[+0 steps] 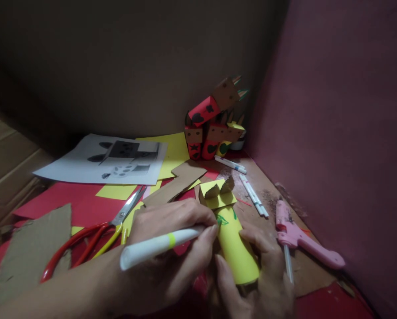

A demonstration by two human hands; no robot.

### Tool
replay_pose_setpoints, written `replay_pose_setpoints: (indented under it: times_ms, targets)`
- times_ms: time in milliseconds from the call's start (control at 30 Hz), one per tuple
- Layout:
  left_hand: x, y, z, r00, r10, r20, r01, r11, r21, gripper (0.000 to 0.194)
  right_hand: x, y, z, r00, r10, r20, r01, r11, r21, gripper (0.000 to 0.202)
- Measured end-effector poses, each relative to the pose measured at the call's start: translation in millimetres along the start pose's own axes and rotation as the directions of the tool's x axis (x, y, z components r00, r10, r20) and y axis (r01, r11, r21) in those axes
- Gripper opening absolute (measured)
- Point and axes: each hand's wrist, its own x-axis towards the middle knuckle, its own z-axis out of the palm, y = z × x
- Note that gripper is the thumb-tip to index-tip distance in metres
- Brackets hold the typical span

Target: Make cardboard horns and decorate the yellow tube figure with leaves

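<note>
My left hand (171, 235) grips a white marker pen (152, 249) with a yellow-green band, its tip end close to green marks on a yellow paper tube (240, 254). A box-like head (218, 195) with a yellow face and two brown cardboard ears tops the tube. Around the tube's lower part my right hand (264, 270) is closed, thumb on one side and fingers on the other. Red-handled scissors (113, 223) lie partly open beside my left forearm. The marker's very tip is hidden by my fingers.
Finished cardboard-headed figures (210, 139) stand stacked at the back. A printed sheet (95, 161) lies at the back left. White marker pens (253, 195) rest right of the tube, near a pink glue gun (296, 237). Cardboard pieces (35, 248) and red paper (82, 204) cover the left.
</note>
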Motion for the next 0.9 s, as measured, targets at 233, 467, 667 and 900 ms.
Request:
replay_pose_setpoints:
  times_ms: [233,467,667,900]
  targets:
    - [-0.9,0.5,1.2,0.999,0.054,0.006,-0.053,0.998,-0.018,0.012,1.7,-1.6,-1.5,1.000,0.002,0.010,-0.002,1.000,0.013,0.027]
    - [0.5,0.5,0.2,0.999,0.038,-0.032,-0.037,0.999,0.026,0.010,1.1,-1.2,-1.4,1.000,0.003,0.005,-0.003,1.000,-0.022,0.028]
    - [-0.6,-0.4,0.4,0.999,0.047,0.001,-0.047,0.999,0.004,0.012,2.2,0.4,-0.8,1.000,-0.029,0.001,0.029,0.999,-0.023,0.029]
    - [0.3,-1.4,-1.7,1.000,0.006,-0.002,-0.006,1.000,-0.001,0.012,1.4,2.0,-0.6,0.999,-0.033,0.002,0.033,0.999,-0.004,0.033]
